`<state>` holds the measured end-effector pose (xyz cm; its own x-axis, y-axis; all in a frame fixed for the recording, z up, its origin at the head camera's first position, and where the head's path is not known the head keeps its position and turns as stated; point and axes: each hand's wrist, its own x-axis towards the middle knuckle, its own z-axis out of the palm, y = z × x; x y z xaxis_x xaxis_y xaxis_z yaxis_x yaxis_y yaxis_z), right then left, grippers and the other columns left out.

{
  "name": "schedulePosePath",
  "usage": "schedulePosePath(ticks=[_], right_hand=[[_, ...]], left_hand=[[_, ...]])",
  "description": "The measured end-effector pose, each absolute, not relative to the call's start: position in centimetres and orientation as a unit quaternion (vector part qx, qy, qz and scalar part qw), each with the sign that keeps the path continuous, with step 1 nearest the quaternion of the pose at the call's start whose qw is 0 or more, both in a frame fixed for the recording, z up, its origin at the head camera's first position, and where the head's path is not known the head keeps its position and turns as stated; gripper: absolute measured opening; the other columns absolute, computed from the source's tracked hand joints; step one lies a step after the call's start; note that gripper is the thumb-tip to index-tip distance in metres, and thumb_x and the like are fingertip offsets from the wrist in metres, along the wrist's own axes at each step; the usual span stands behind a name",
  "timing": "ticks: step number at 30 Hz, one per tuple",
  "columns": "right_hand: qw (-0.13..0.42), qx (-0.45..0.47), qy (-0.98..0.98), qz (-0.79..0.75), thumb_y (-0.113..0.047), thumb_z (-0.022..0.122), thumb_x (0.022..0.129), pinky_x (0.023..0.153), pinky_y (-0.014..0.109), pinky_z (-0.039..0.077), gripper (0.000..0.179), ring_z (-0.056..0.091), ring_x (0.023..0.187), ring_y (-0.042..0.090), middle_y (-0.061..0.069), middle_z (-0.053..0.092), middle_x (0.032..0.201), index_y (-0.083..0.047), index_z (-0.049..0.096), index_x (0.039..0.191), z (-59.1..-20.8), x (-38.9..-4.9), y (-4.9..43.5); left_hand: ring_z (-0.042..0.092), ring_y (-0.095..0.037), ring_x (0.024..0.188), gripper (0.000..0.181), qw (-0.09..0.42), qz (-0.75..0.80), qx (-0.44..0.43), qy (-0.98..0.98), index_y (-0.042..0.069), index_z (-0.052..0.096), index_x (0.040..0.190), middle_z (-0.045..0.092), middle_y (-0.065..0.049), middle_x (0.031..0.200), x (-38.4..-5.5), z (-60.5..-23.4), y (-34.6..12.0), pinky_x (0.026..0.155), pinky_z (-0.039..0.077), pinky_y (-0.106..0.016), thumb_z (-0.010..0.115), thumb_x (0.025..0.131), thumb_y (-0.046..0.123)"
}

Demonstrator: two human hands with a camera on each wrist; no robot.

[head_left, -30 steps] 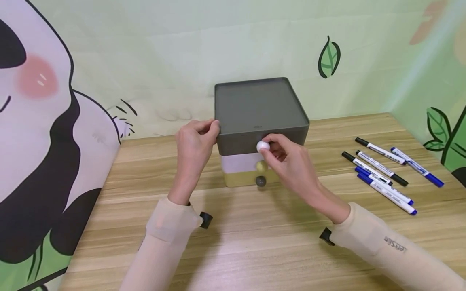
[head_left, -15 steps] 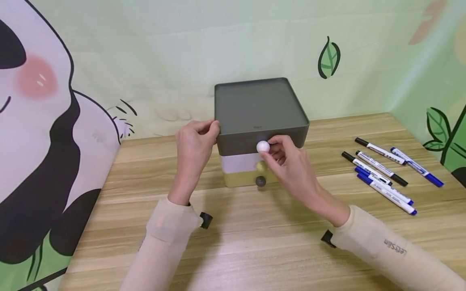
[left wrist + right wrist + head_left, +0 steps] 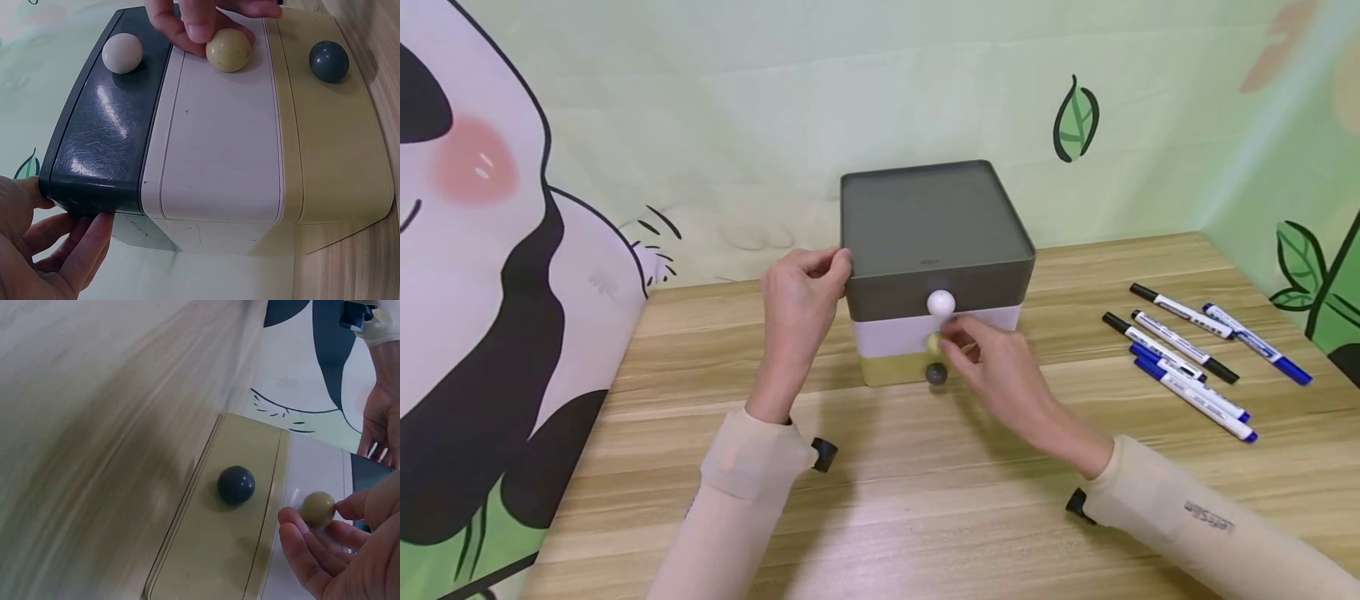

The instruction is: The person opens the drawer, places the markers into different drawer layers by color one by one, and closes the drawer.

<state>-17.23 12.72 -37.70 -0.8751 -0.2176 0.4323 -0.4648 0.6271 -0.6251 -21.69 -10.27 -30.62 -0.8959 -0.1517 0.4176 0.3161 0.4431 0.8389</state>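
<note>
A three-tier drawer box (image 3: pixel 936 218) stands on the table, its drawers pushed in. The dark grey top drawer bears a white knob (image 3: pixel 941 303), the white middle one a yellow knob (image 3: pixel 227 51), and the yellow bottom one a dark knob (image 3: pixel 936 373). My left hand (image 3: pixel 801 304) grips the box's top front left corner, thumb on the top edge and fingers along the side. At the middle drawer, my right hand (image 3: pixel 1003 367) pinches the yellow knob between thumb and fingers; in the head view those fingers partly cover it.
Several black and blue capped markers (image 3: pixel 1187 354) lie on the wooden table (image 3: pixel 880 517) right of the box. A printed backdrop (image 3: pixel 737 125) with a panda and leaves rises behind the table and along both sides.
My right hand has let go of the white knob and moved down to the yellow knob. The left hand stays on the corner, and the box has not moved.
</note>
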Motion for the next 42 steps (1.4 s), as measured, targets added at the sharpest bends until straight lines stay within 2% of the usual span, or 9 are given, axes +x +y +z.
schedulePosePath(ticks=[7,16,24,34,42], right_hand=[[0.180,0.196,-0.886,0.380,-0.016,0.071,0.099,0.068,0.035,0.060,0.014,0.071,0.076,0.016,0.004,0.076,0.091,-0.006,0.073,0.108,-38.2,-17.3,12.1],[0.202,0.222,-0.890,0.344,-0.014,0.073,0.097,0.059,0.033,0.056,0.014,0.067,0.067,0.015,0.005,0.076,0.088,-0.005,0.077,0.107,-38.1,-17.6,12.1],[0.180,0.230,-0.882,0.371,-0.010,0.070,0.098,0.057,0.025,0.051,0.015,0.060,0.066,0.011,0.004,0.073,0.084,-0.001,0.077,0.108,-38.2,-17.4,12.4],[0.172,0.242,-0.879,0.374,-0.008,0.073,0.096,0.061,0.024,0.053,0.014,0.061,0.067,0.009,0.000,0.073,0.084,-0.003,0.078,0.108,-38.1,-15.3,12.8],[0.149,0.250,-0.880,0.375,-0.011,0.074,0.096,0.056,0.021,0.054,0.017,0.062,0.064,0.008,0.000,0.072,0.080,-0.003,0.078,0.110,-37.9,-13.1,13.1]], left_hand=[[0.072,-0.018,0.070,0.023,0.220,-0.526,-0.052,-0.820,0.003,0.081,0.109,0.072,-0.011,0.094,-21.7,-30.6,-10.2,0.063,0.059,-0.023,0.070,0.096,0.019],[0.072,-0.018,0.070,0.023,0.224,-0.524,-0.053,-0.820,0.002,0.081,0.108,0.073,-0.011,0.092,-21.7,-30.7,-10.3,0.063,0.059,-0.022,0.070,0.096,0.019],[0.072,-0.018,0.071,0.023,0.222,-0.523,-0.051,-0.822,0.002,0.081,0.109,0.073,-0.011,0.093,-21.8,-30.7,-10.2,0.064,0.059,-0.022,0.070,0.096,0.018],[0.073,-0.020,0.071,0.023,0.221,-0.519,-0.055,-0.824,0.002,0.082,0.108,0.074,-0.012,0.096,-21.8,-30.4,-10.4,0.062,0.060,-0.023,0.068,0.095,0.016],[0.073,-0.020,0.070,0.022,0.218,-0.521,-0.049,-0.824,0.002,0.082,0.107,0.075,-0.012,0.097,-21.8,-30.3,-10.4,0.061,0.059,-0.022,0.069,0.095,0.016]])
